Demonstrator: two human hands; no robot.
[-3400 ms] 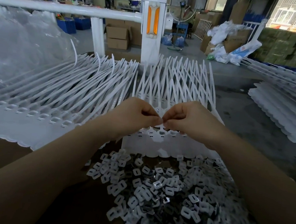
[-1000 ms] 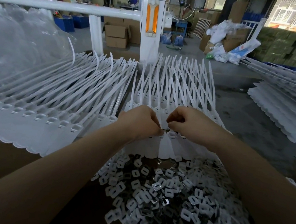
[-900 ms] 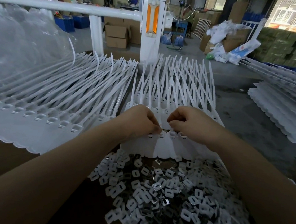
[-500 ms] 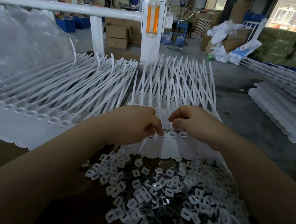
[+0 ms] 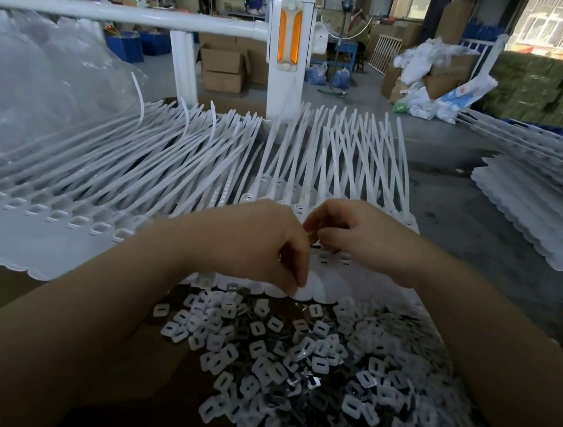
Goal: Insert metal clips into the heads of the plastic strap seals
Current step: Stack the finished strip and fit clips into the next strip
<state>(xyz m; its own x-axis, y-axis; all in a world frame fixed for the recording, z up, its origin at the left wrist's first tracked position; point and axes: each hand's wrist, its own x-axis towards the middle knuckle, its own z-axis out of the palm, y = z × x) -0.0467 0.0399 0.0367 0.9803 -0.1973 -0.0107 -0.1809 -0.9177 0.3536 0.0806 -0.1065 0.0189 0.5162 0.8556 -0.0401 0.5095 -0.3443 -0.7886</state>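
Left hand has dropped back toward the clips, fingers curled; can't tell if it holds anything. Right hand still pinches at a seal head, so probably one's seated and the next is coming.

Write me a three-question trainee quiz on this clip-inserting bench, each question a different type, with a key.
1. True or false: the loose metal clips lie heaped nearer the worker than the fanned strap seals.
2. Multiple choice: where is the right hand? A) in the clip heap B) at the row of seal heads C) on the white rail
3. Fill in: the panel on the white post is ____ in colour.

Key:
1. True.
2. B. Its curled fingers sit over the heads; the left hand is beside it, fingers curled down to the seals' near edge.
3. Orange.
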